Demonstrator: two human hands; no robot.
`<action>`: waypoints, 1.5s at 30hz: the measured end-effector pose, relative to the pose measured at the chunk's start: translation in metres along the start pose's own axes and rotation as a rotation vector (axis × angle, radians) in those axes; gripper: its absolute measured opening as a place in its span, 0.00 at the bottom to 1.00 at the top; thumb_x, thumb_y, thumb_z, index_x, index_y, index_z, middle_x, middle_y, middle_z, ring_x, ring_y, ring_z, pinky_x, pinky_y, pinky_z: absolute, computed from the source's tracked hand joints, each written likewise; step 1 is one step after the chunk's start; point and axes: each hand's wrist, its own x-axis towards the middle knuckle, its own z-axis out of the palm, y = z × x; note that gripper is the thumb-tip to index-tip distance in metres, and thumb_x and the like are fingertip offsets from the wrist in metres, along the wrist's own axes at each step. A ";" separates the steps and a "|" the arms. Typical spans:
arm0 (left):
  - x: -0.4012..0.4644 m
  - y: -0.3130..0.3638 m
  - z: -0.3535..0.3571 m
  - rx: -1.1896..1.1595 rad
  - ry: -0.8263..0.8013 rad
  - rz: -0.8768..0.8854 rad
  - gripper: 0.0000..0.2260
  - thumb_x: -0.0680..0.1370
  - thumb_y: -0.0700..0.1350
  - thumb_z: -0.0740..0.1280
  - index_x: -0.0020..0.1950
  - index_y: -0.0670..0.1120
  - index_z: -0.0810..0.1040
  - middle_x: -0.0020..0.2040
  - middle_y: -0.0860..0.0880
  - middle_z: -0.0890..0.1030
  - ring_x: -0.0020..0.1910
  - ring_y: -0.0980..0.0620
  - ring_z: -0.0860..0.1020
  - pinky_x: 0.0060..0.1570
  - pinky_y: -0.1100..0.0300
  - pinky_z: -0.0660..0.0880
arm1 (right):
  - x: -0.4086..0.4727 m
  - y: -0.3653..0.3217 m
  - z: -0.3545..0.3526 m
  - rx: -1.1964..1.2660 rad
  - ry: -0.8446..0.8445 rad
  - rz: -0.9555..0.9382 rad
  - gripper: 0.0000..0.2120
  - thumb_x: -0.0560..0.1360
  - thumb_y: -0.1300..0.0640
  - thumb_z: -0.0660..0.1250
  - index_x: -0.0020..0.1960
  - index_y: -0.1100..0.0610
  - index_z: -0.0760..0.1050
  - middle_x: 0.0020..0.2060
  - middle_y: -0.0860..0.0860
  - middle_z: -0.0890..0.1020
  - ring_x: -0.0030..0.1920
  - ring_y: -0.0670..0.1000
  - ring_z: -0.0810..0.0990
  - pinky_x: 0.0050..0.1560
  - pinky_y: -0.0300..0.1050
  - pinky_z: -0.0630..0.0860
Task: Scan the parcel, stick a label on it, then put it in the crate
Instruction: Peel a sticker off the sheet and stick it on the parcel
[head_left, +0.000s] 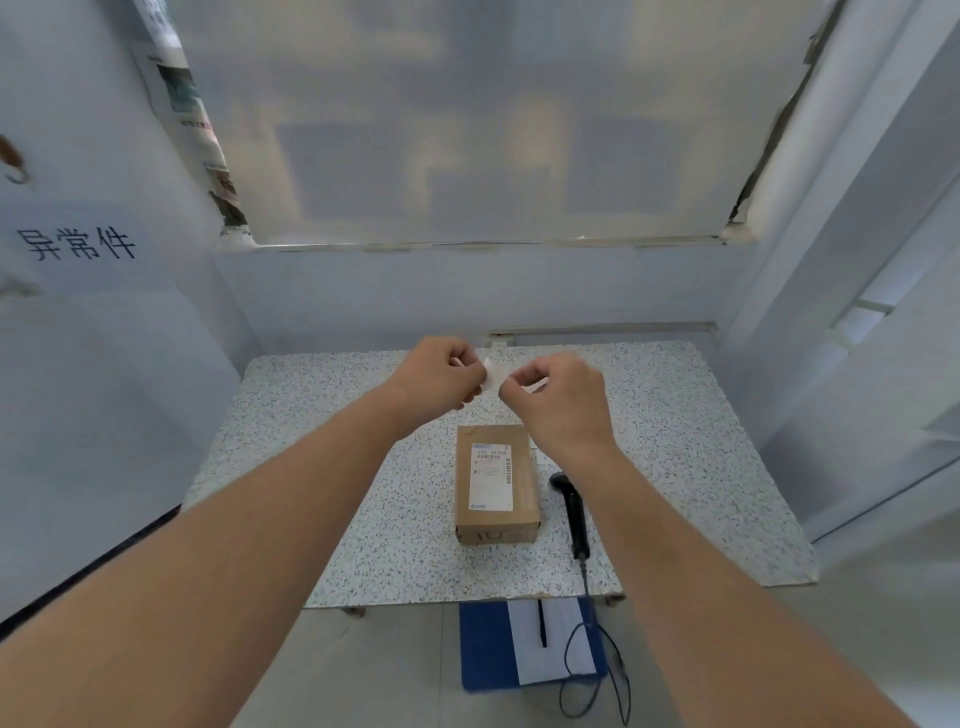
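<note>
Wall sign (78, 243) "异常件"; labelled parcel (496, 483)

One head-worn, wide-angle view

The speckled table (675, 467) is seen from above and behind, facing forward and down; both forearms are shown close, the wall beyond.

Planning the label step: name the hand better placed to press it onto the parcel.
Right, probably. Both hands pinch the small label, but the right hand hovers nearer above the parcel than the left hand.
</note>
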 end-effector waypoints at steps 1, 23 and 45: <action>0.002 -0.007 0.004 0.013 -0.001 -0.021 0.06 0.79 0.40 0.66 0.44 0.40 0.79 0.40 0.43 0.85 0.40 0.47 0.81 0.47 0.48 0.82 | -0.001 0.003 0.004 0.006 -0.009 0.027 0.06 0.72 0.48 0.74 0.43 0.50 0.84 0.48 0.46 0.83 0.45 0.49 0.83 0.44 0.48 0.81; 0.032 -0.174 0.036 0.254 0.159 -0.455 0.09 0.78 0.45 0.68 0.44 0.40 0.76 0.44 0.40 0.85 0.44 0.40 0.85 0.45 0.49 0.83 | -0.007 0.097 0.099 -0.059 -0.129 0.404 0.08 0.74 0.47 0.72 0.41 0.51 0.80 0.41 0.48 0.84 0.41 0.49 0.83 0.40 0.47 0.81; 0.062 -0.187 0.038 0.156 0.224 -0.401 0.08 0.75 0.47 0.77 0.42 0.44 0.84 0.41 0.45 0.85 0.34 0.46 0.81 0.34 0.58 0.76 | 0.003 0.115 0.107 -0.117 -0.129 0.407 0.07 0.73 0.46 0.71 0.41 0.48 0.79 0.43 0.46 0.83 0.44 0.48 0.82 0.43 0.50 0.83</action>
